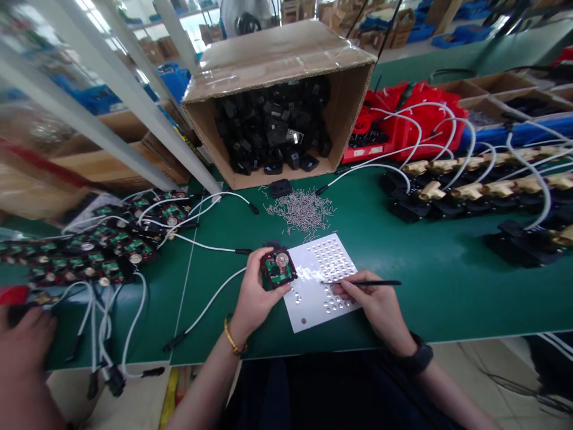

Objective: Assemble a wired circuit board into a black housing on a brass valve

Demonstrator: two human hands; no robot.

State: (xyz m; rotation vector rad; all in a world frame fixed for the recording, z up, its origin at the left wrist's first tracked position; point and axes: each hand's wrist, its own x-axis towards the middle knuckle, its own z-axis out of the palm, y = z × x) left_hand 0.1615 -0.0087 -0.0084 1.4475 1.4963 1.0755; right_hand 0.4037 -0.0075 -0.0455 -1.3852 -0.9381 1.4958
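My left hand (256, 292) grips a small black housing with a green circuit board (278, 267) inside, its open face turned up. A white cable runs from it to the left. My right hand (376, 298) pinches thin black tweezers (363, 282) whose tip rests over a white sheet (313, 298) covered with several small clear round dots. The sheet lies flat on the green table (403, 263), right beside the housing.
A pile of small metal pins (301, 210) lies behind the sheet. A tipped cardboard box (277, 95) holds black housings. Wired circuit boards (107, 242) crowd the left. Brass fittings with white tubes (474, 173) and red bins (403, 125) stand right. Another person's hand (22, 346) is at far left.
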